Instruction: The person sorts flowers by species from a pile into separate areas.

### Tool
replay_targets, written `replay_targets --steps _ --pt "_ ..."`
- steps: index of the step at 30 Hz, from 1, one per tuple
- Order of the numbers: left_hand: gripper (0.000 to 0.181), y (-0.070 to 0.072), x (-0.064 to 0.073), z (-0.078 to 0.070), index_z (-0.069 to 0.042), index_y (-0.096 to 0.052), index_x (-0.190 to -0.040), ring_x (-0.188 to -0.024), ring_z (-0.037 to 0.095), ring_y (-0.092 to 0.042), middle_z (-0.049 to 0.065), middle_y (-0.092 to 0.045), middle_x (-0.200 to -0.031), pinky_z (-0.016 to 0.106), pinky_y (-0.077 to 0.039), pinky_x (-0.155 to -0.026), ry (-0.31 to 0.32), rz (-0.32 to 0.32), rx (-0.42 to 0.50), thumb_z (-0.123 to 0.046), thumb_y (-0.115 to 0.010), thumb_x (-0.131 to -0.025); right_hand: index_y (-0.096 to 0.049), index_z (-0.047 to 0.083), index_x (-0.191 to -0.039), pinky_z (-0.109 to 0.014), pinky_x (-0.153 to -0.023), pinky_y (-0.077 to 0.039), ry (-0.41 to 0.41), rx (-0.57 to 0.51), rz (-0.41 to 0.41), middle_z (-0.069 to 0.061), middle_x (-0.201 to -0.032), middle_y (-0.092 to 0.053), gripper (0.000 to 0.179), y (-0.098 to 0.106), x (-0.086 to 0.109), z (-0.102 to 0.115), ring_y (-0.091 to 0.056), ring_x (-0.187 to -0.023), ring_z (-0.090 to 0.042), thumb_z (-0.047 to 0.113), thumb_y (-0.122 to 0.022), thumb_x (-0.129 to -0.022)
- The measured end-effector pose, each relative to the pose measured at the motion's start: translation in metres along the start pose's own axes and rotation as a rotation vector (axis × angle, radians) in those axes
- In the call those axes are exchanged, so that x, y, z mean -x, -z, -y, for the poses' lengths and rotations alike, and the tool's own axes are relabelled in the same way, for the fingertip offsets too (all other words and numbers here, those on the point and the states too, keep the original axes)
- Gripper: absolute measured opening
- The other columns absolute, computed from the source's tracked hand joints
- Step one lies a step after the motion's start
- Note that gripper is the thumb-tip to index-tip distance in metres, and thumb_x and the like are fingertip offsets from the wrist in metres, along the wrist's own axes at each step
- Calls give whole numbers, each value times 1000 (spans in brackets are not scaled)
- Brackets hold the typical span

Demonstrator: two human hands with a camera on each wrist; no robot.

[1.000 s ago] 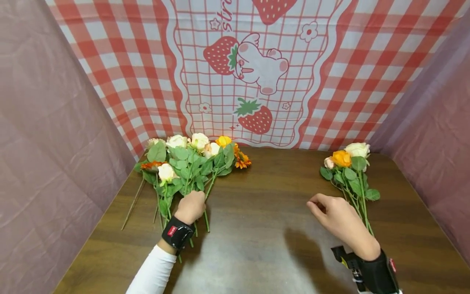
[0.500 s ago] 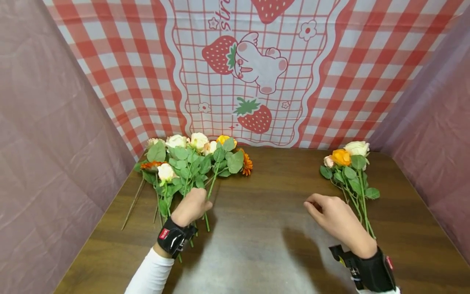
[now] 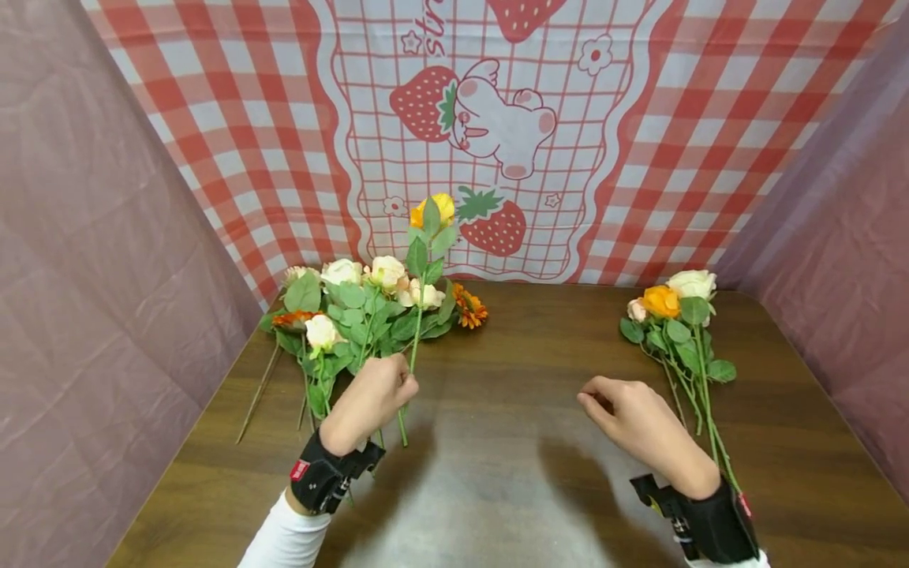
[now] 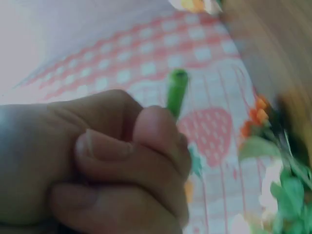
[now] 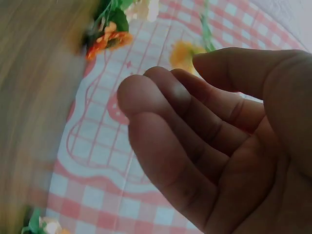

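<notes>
My left hand (image 3: 369, 398) grips a yellow rose (image 3: 445, 207) by its green stem, with the bloom raised above the other flowers. In the left wrist view the cut stem end (image 4: 177, 92) pokes out past the curled fingers. Behind and left of that hand lies a pile of flowers: cream roses (image 3: 342, 272), a pale rose (image 3: 323, 333) and an orange daisy-like flower (image 3: 471, 306). My right hand (image 3: 642, 430) hovers over the table, fingers loosely bent, holding nothing. Beside it lies a small bunch with a white rose (image 3: 691, 285) and an orange rose (image 3: 660, 302).
The brown wooden table (image 3: 490, 473) lies beneath both hands. A red-and-white checked cloth (image 3: 270, 150) printed with strawberries hangs along its far edge. Plain pinkish cloths (image 3: 99, 276) hang at both sides. Bare stems (image 3: 257, 394) stick out from the left pile.
The left hand has lifted the yellow rose out of the left pile, its bloom now upright against the cloth. The right hand has drifted slightly left, still without anything in it.
</notes>
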State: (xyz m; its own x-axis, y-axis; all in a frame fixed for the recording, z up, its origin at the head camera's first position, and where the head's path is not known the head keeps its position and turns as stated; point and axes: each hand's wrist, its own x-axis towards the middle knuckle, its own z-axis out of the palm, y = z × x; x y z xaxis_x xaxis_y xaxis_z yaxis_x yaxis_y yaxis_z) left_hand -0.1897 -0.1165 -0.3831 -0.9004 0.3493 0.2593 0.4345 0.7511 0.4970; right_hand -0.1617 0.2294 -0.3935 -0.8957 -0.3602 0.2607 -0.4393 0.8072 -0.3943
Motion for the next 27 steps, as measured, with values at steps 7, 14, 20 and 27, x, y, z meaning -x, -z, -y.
replay_targets --steps 7,14,20,27 --pt "8 -20 4 -37 -11 -55 -79 -45 1 -45 -6 -57 -58 20 -40 -37 -154 -8 265 -7 -53 -85 -63 19 -101 -27 -50 -48 74 -217 6 7 -75 -63 12 -20 0 27 -52 -59 -2 23 -57 -92" --pt "8 -53 10 -60 -12 -54 -83 -49 -2 -44 -4 -56 -59 13 -37 -40 -343 34 406 -7 -53 -89 -55 10 -119 -31 -47 -52 81 -591 53 -3 -83 -64 26 -37 0 61 -59 -60 -13 12 -52 -94" --pt "6 -73 16 -64 -9 -56 -85 -54 -5 -45 -3 -58 -62 9 -37 -44 -410 66 384 -6 -52 -88 -62 5 -99 -30 -43 -51 63 -659 0 -7 -75 -65 12 -26 3 86 -58 -55 -13 3 -56 -90" --pt "9 -67 13 -61 -7 -62 -94 -60 -4 -51 -1 -67 -71 13 -45 -51 -327 63 264 -12 -56 -89 -64 12 -90 -29 -47 -51 -78 -458 -34 -2 -66 -64 6 -33 -2 39 -57 -53 -9 15 -58 -90"
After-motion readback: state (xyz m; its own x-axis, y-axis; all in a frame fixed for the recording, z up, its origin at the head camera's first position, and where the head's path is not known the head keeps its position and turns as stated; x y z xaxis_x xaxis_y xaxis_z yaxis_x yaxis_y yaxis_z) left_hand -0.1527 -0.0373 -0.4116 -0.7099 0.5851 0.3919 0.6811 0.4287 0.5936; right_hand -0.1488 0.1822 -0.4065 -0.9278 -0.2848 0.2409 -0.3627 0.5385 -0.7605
